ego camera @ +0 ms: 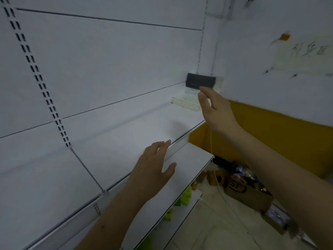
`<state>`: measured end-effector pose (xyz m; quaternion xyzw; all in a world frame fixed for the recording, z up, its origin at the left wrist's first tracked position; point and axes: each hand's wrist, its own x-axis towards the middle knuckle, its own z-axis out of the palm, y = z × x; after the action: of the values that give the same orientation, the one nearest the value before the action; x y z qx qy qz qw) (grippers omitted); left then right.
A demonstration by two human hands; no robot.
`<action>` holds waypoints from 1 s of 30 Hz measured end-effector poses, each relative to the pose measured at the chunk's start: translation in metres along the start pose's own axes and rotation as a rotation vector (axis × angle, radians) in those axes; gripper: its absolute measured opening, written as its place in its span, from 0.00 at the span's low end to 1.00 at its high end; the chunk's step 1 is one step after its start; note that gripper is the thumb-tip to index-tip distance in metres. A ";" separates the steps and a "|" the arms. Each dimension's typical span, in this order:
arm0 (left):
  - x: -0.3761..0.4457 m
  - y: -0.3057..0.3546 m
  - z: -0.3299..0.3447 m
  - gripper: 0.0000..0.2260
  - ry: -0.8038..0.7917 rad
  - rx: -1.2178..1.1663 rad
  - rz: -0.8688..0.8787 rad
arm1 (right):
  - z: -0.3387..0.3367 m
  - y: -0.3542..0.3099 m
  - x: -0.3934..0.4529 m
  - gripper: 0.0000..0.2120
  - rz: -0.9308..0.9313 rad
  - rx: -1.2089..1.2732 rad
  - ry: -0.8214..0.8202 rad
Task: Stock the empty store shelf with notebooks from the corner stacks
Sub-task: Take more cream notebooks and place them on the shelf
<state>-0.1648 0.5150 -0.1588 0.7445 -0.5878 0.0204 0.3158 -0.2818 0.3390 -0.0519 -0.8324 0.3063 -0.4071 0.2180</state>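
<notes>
Two white shelves [137, 123] line the wall, notebooks [187, 102] stacked at the corner; both the left hand [153, 170] and the right hand [214, 109] are spread, holding nothing.

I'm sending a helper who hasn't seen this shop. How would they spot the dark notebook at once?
Find the white upper shelf and follow it to its far right end, where it meets the corner wall. There the dark notebook stands upright against the back panel, just beyond the right hand. Unlike the pale flat stack lying in front of it, it is nearly black and on edge.
</notes>
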 end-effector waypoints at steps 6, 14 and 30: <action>0.099 -0.006 0.050 0.30 -0.056 -0.010 0.032 | -0.006 0.073 0.049 0.23 -0.012 -0.045 0.078; 0.233 -0.039 0.122 0.30 -0.163 -0.053 -0.028 | 0.020 0.157 0.157 0.26 -0.007 -0.168 -0.002; 0.410 -0.093 0.218 0.21 -0.084 0.153 -0.360 | 0.111 0.340 0.339 0.28 -0.098 -0.170 -0.339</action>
<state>-0.0304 0.0635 -0.2102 0.8598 -0.4544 -0.0227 0.2321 -0.1417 -0.1250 -0.1398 -0.9184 0.2577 -0.2436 0.1755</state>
